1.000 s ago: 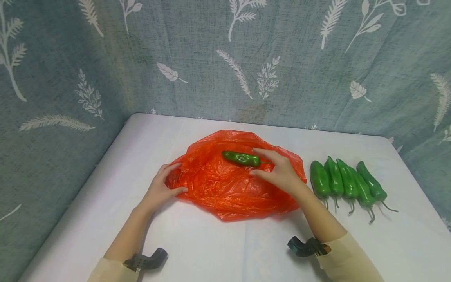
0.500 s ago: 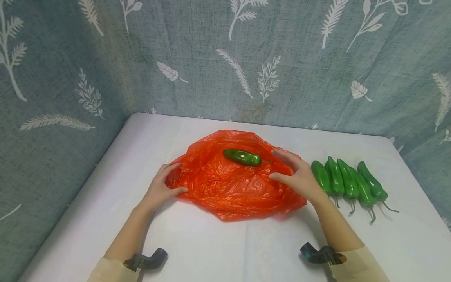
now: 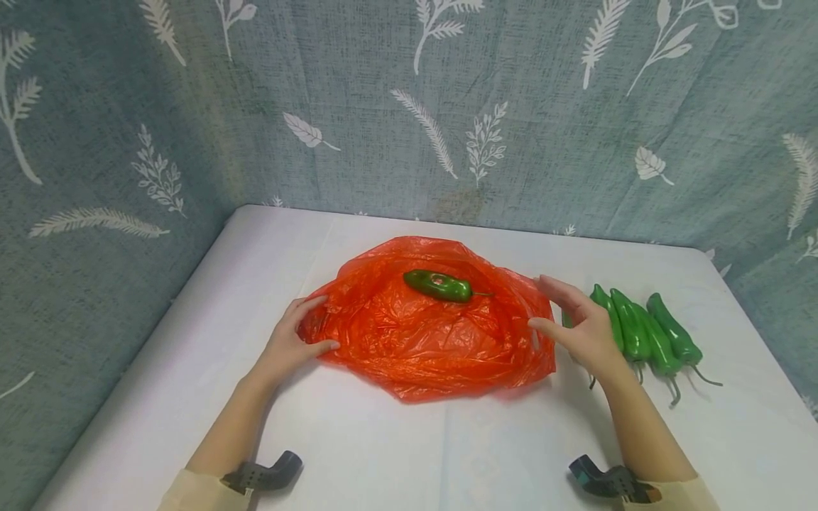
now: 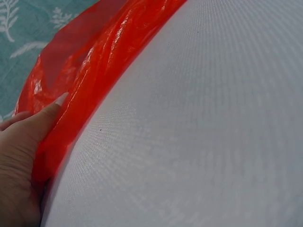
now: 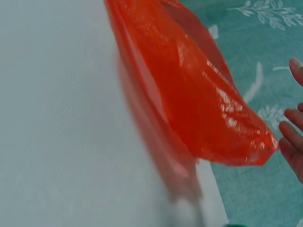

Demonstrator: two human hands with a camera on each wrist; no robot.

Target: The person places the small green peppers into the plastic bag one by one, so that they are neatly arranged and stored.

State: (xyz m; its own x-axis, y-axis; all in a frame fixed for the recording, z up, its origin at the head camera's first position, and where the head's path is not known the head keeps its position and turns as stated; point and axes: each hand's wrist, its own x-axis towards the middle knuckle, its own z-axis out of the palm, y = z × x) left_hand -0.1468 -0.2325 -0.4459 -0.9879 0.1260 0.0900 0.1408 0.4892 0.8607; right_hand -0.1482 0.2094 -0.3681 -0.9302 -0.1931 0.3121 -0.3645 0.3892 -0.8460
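A thin red plastic bag [image 3: 415,355] lies spread with its mouth facing up. Inside it, near the far side, rests one green pepper [image 3: 437,285], its stem pointing right. My left hand [image 3: 295,337] holds the bag's left end, thumb on the near side and fingers on the far side; the left wrist view shows the thumb [image 4: 47,116] against the red plastic. My right hand [image 3: 581,326] holds nothing, thumb and fingers apart, between the bag's right end and several green peppers [image 3: 639,333]. It partly hides the leftmost of these.
The bag and peppers lie on a white tabletop [image 3: 383,454]. Behind and to the left hangs a grey-green curtain [image 3: 358,92] with white leaf prints. The loose peppers form a row at the right, stems toward me.
My right hand has moved right, from beside the pepper in the bag to past the bag's right end. The left hand stays at the bag's left end.
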